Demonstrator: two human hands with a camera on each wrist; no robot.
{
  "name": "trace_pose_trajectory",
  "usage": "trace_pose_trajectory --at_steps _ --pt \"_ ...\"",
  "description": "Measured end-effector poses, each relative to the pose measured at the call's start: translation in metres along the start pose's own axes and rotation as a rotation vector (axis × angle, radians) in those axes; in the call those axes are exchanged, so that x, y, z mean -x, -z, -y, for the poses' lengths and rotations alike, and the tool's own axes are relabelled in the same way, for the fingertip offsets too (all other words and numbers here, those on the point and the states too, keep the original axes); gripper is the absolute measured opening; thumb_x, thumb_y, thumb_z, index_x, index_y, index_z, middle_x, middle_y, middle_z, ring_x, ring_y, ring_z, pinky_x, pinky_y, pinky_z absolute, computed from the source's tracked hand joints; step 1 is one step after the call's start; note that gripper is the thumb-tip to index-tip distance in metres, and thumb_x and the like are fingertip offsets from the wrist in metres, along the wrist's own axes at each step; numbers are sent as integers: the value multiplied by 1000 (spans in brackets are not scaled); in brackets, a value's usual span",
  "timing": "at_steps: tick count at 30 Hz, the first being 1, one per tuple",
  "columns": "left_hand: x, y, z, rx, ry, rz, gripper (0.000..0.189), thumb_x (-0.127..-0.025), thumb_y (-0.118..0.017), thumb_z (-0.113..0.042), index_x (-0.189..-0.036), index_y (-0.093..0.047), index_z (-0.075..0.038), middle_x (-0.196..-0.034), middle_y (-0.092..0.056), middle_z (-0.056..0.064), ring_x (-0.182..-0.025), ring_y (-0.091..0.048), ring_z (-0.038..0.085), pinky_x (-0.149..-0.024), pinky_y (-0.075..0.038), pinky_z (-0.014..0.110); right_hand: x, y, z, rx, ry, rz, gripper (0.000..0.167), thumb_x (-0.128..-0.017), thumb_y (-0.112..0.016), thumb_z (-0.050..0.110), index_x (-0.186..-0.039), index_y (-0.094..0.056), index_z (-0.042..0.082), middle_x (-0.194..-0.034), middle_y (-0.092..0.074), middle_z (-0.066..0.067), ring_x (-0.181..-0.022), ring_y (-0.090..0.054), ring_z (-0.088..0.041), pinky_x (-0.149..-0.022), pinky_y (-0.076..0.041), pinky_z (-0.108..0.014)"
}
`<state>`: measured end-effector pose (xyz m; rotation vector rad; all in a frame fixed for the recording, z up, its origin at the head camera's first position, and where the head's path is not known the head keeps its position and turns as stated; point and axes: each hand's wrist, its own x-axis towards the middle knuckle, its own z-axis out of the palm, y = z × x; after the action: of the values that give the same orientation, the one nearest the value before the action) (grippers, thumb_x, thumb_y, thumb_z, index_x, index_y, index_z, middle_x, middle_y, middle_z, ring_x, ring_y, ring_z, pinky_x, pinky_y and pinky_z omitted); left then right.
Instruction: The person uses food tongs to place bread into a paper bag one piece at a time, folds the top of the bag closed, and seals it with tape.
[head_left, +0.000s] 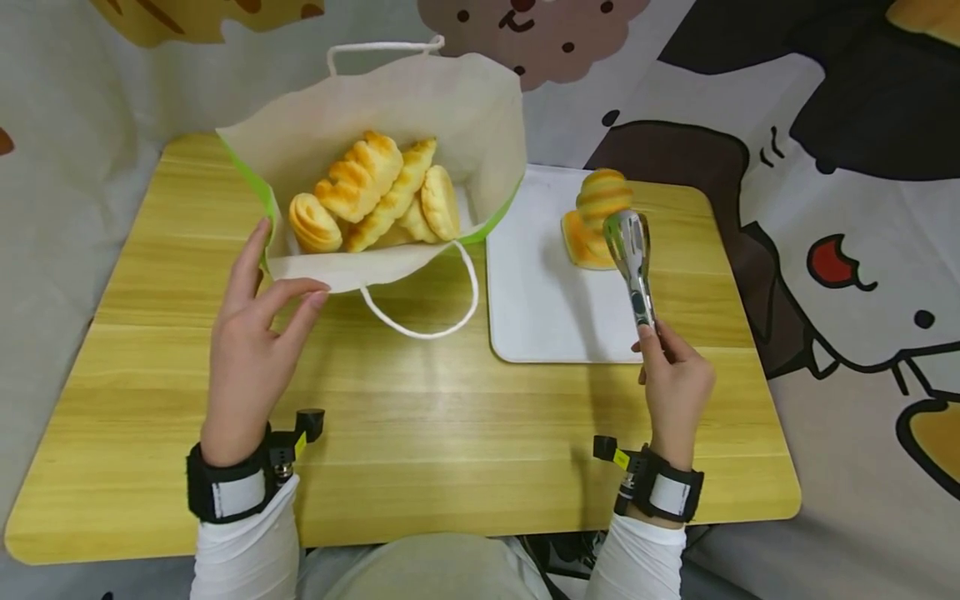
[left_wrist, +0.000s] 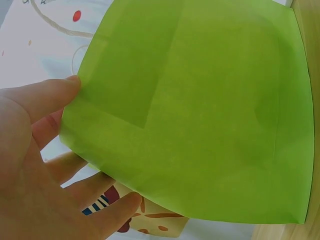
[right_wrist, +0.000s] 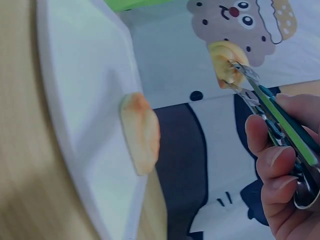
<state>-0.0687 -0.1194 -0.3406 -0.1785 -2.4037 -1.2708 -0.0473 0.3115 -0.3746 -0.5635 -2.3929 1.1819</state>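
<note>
My left hand [head_left: 251, 354] pinches the near left rim of a paper bag [head_left: 450, 100], green outside and pale inside, with thumb and fingers at its edge. Inside the bag lie several pieces of bread, among them a ridged roll [head_left: 363, 175] and a small spiral bun [head_left: 313, 223]. With my right hand [head_left: 678, 387] I grip metal tongs [head_left: 636, 267]. A striped bread roll [head_left: 602, 196] sits between the tong tips, raised above the tray in the right wrist view. Another flat piece of bread [right_wrist: 141, 134] rests on the white tray [head_left: 532, 300].
The wooden table [head_left: 420, 442] carries the bag at left and the tray at right. A white rope handle [head_left: 427, 335] loops over the bag's near side; a second handle [head_left: 382, 47] stands at the back. Behind the table hangs a cartoon-print cloth [head_left: 847, 225].
</note>
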Motion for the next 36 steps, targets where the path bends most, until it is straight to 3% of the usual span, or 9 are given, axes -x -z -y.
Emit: trace_pose_trajectory --at_steps 8,16,22,26,30,33,36 --pt "0 -1 1 0 0 -1 8 -89 -74 -5 -95 -75 0 -163 -33 2 -150 -30 26 -119 -30 52 -5 16 16 -44 87 -97 27 -95 -70 29 -118 -75 17 -74 -66 14 -42 -43 -6 -41 -34 -16" --pt "-1 0 1 0 4 -3 8 -89 -74 -6 -95 -76 0 -163 -33 1 -150 -30 26 -119 -30 52 -7 27 53 -100 187 -141 23 -94 -70 22 -116 -76 17 -74 -66 14 -45 -42 -6 -45 -37 -14" --pt "-1 0 1 -5 -4 -3 8 -89 -74 -6 -94 -76 0 -163 -33 3 -150 -31 26 -120 -30 50 -4 27 79 -140 310 -79 23 -93 -71 12 -115 -76 11 -76 -66 17 -48 -42 -4 -48 -37 -13" --pt "-1 0 1 -8 -11 -1 8 -89 -74 -6 -94 -76 0 -162 -33 4 -150 -31 26 -121 -29 49 -2 24 93 -82 424 -29 25 -90 -73 6 -115 -76 10 -78 -66 17 -51 -43 1 -51 -36 -11" --pt "-1 0 1 -15 -18 0 8 -89 -74 -7 -95 -75 -1 -162 -33 5 -151 -31 26 -121 -29 49 -2 22 106 16 553 32 31 -87 -76 3 -117 -75 10 -81 -74 -3 -62 -51 9 -57 -39 -7" --pt "-1 1 1 -20 -16 -1 8 -89 -74 -7 -94 -75 0 -162 -33 4 -151 -31 27 -121 -29 49 -3 20 115 49 627 101 35 -85 -77 1 -119 -74 9 -92 -77 -18 -78 -59 16 -67 -44 -4" --pt "-1 0 1 -21 -14 -1 9 -90 -74 -8 -94 -75 0 -163 -33 4 -151 -31 27 -121 -29 49 -4 15 121 73 701 152 37 -84 -77 0 -120 -73 8 -95 -77 -17 -76 -58 12 -67 -42 -3"
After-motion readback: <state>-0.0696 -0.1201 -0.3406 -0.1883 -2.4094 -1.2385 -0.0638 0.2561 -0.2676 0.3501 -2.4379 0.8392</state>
